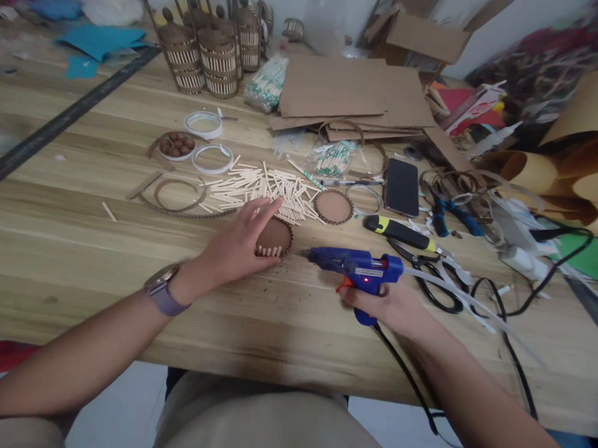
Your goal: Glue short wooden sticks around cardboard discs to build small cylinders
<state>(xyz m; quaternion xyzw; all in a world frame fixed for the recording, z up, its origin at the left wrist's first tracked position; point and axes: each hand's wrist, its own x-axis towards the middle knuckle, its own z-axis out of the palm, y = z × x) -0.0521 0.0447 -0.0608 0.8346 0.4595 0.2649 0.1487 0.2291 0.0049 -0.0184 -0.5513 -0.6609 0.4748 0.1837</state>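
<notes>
Round base (275,235) between left fingers (266,214)

Craft workshop: glue gun (364,260), cardboard (334,90)

Tabletop (79,260): pale wood, grain visible. Lying directly on it: a loose pile of short wooden sticks (261,187), a dark smartphone (402,187), a black-and-yellow utility knife (401,233), black-handled scissors (417,259), two white tape rolls (204,134), stacked cardboard sheets (335,87), and a round brown base (273,235) bearing several upright sticks

Smooth plastic glue gun (349,260), matt wooden sticks (265,186), rough-edged cardboard sheets (335,87), glossy phone (402,186)
</notes>
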